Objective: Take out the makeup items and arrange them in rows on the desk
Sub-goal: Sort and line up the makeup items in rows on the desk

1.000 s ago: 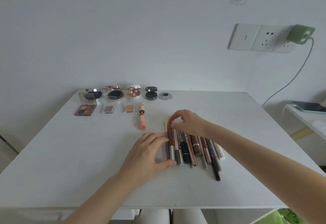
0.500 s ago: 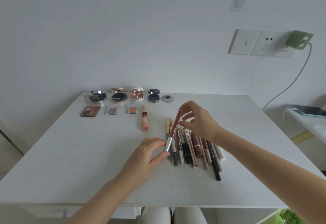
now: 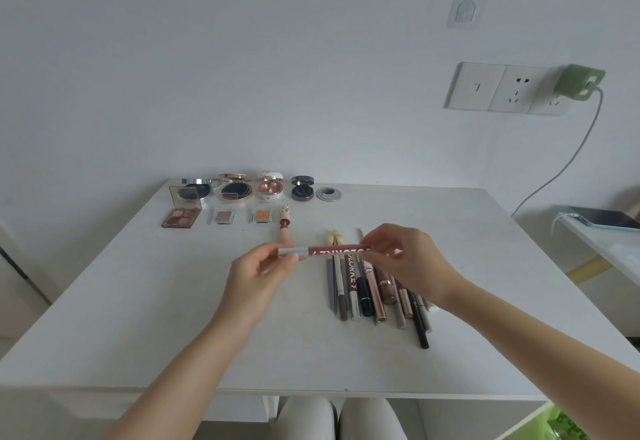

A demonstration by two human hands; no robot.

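Observation:
A red lip tube with a silver cap (image 3: pixel 329 251) is held level above the white desk (image 3: pixel 138 301). My left hand (image 3: pixel 258 271) pinches its silver end and my right hand (image 3: pixel 403 261) pinches its red end. Below them lies a bunch of several pencils, tubes and lipsticks (image 3: pixel 374 292) side by side. A peach lipstick (image 3: pixel 285 228) lies just beyond my left hand. At the back stand several round compacts (image 3: pixel 235 190), and in front of them an open eyeshadow palette (image 3: pixel 181 216) and two small square shadows (image 3: pixel 223 216).
A small grey disc (image 3: pixel 329 194) lies right of the compacts. On the wall are sockets with a green charger (image 3: pixel 580 83) and its cable. A phone (image 3: pixel 604 218) lies on a side shelf at the right. My knees show under the desk's near edge.
Both hands have lifted the red tube off the bunch and turned it from pointing away to lying crosswise in the air. The left hand has shifted left.

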